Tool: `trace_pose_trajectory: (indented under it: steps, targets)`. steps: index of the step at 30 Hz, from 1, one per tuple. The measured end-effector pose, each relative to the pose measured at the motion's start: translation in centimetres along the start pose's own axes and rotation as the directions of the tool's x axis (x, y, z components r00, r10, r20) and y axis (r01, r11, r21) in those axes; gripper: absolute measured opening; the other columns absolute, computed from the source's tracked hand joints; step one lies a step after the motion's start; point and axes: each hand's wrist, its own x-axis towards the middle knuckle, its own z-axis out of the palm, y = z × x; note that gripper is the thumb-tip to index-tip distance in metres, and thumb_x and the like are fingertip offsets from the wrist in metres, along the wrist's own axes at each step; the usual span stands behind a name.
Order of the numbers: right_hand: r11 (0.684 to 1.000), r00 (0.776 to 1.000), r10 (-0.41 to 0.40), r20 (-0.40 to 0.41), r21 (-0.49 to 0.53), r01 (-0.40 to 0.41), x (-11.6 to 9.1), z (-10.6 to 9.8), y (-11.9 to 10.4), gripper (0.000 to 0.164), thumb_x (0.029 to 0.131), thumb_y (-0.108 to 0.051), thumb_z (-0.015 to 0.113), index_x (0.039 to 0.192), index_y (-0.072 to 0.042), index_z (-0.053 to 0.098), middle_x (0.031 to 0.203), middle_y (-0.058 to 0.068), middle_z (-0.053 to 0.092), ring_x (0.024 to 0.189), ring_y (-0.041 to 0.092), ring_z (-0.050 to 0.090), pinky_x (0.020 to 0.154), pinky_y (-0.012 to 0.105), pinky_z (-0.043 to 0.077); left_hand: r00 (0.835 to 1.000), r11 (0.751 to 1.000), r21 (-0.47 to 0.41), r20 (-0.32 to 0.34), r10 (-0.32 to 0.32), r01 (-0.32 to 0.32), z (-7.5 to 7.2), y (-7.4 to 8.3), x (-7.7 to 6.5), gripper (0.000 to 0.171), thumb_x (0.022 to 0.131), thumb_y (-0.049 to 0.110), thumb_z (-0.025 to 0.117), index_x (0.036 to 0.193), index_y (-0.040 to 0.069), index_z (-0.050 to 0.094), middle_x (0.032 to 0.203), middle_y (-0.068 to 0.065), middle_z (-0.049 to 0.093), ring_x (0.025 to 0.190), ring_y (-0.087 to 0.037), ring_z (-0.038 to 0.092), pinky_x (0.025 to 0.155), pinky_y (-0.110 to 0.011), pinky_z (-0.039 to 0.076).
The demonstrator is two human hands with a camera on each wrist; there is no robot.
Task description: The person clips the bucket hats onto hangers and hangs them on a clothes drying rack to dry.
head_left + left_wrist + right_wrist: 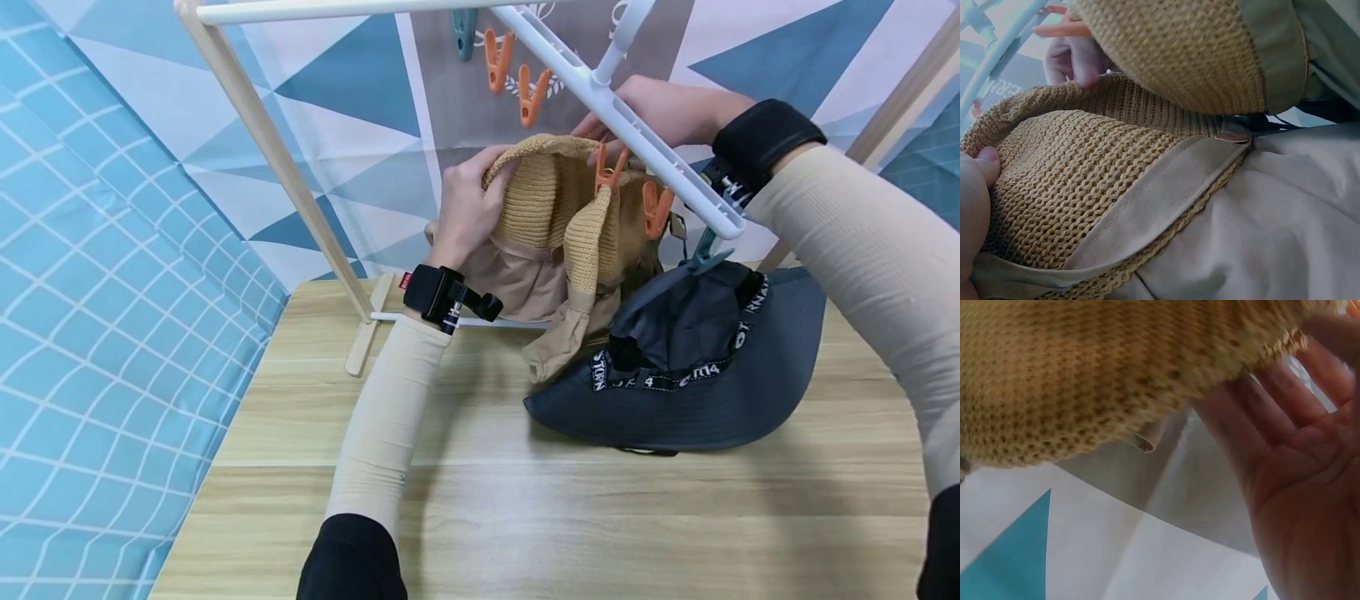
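A tan sun hat (528, 204) with a knitted crown and beige cloth brim hangs under the white rack arm (622, 117). My left hand (471, 196) grips the left edge of its knitted crown, thumb inside in the left wrist view. My right hand (660, 108) reaches behind the rack arm and holds the top edge of the knit, its fingers (1291, 394) behind it in the right wrist view. An orange clothespin (607, 171) bites a fold of the hat beside the right fingers. Another orange clothespin (657, 210) hangs just right of it.
A dark bucket hat (705, 408) hangs from a teal clothespin (707, 252) at right, close over the wooden table (480, 517). Orange clothespins (531, 96) and a teal one (464, 33) dangle higher up. A wooden rack post (277, 158) stands at left before the patterned backdrop (352, 83).
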Motion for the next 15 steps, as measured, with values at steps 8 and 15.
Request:
trace_pose_trajectory:
  steps: [8, 15]
  targets:
    - [0.865, 0.995, 0.020, -0.095, 0.501, 0.031, 0.3, -1.0, 0.7, 0.053, 0.109, -0.005, 0.070, 0.161, -0.009, 0.057, 0.148, -0.002, 0.073, 0.127, 0.001, 0.073, 0.097, 0.013, 0.061, 0.999, 0.999, 0.024, -0.035, -0.025, 0.026, -1.0, -0.4, -0.3, 0.028, 0.114, 0.021, 0.067, 0.131, 0.005, 0.082, 0.130, -0.014, 0.085, 0.120, -0.031, 0.082, 0.110, -0.038, 0.060]
    - [0.651, 0.988, -0.089, -0.123, 0.744, 0.151, 1.0, -1.2, 0.5, 0.058, 0.109, 0.003, 0.064, 0.165, -0.006, 0.050, 0.150, 0.008, 0.071, 0.131, 0.014, 0.077, 0.101, 0.026, 0.064, 0.999, 0.998, 0.053, -0.013, -0.033, 0.034, -1.4, -0.5, -1.0, 0.027, 0.114, 0.021, 0.068, 0.130, 0.006, 0.082, 0.130, -0.013, 0.085, 0.117, -0.032, 0.083, 0.107, -0.041, 0.061]
